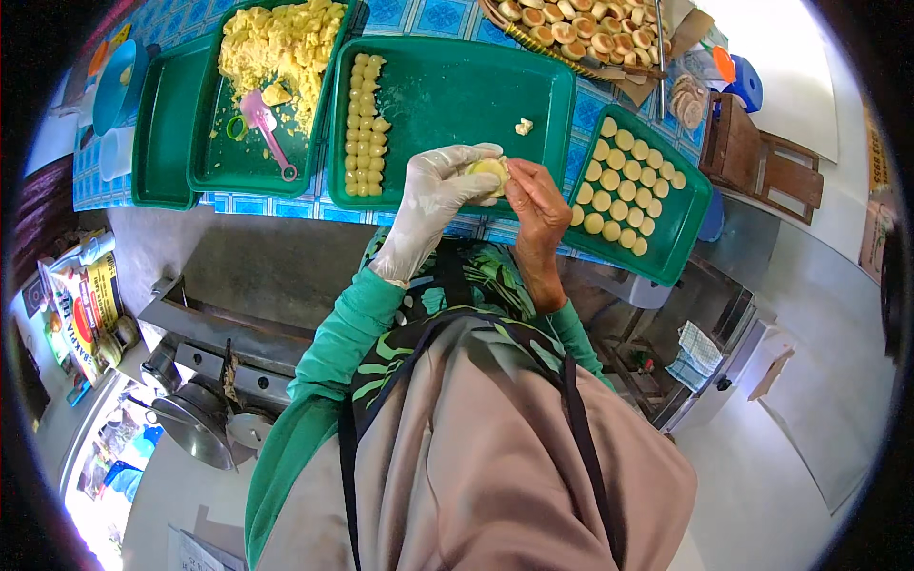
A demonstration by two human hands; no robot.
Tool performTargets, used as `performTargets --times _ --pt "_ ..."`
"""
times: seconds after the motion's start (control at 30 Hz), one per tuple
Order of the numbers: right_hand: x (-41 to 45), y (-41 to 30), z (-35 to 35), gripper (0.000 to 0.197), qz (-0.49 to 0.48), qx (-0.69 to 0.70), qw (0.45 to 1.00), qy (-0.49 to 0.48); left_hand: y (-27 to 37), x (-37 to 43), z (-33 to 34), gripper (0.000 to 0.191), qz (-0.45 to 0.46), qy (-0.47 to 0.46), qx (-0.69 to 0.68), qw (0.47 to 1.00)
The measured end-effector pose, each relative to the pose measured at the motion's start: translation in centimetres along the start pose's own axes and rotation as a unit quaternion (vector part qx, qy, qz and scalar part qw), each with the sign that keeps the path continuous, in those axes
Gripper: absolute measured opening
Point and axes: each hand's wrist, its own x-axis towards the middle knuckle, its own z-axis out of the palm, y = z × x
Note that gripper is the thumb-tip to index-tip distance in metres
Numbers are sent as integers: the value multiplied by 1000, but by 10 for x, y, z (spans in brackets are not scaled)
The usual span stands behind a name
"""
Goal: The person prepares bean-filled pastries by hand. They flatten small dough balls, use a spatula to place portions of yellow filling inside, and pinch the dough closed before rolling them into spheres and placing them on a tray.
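My left hand (443, 178), in a white glove, holds a small piece of dough with yellow filling (487, 170) between thumb and fingers. The bare fingertips of my right hand (535, 193) pinch the piece's right edge. Both hands are over the near edge of a green tray (457, 86), which bears rows of small pale dough balls (365, 135) on its left and a small dough scrap (524, 126) on its right. To the right, flattened dough rounds (620, 190) lie in rows on another green tray (660, 260).
Left on the tiled-pattern tablecloth (421, 18) are a green tray (250, 182) of crumbly yellow filling (285, 50), a pink scoop (264, 132), an emptier green tray (163, 135) and a blue bowl (118, 89). Browned pastries (585, 28) fill a basket at the top right. A stove (235, 378) stands lower left.
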Motion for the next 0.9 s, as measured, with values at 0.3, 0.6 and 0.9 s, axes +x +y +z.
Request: performTargets --times 0.3,0.6,0.9 --pt "20 -21 -13 8 182 80 979 -53 2 5 -11 46 50 -121 116 985" --pt "11 -15 -8 20 136 98 984 -61 10 8 -6 50 5 -96 77 992" --pt "22 -9 -17 22 252 259 922 -140 19 8 -13 73 -67 -172 29 982"
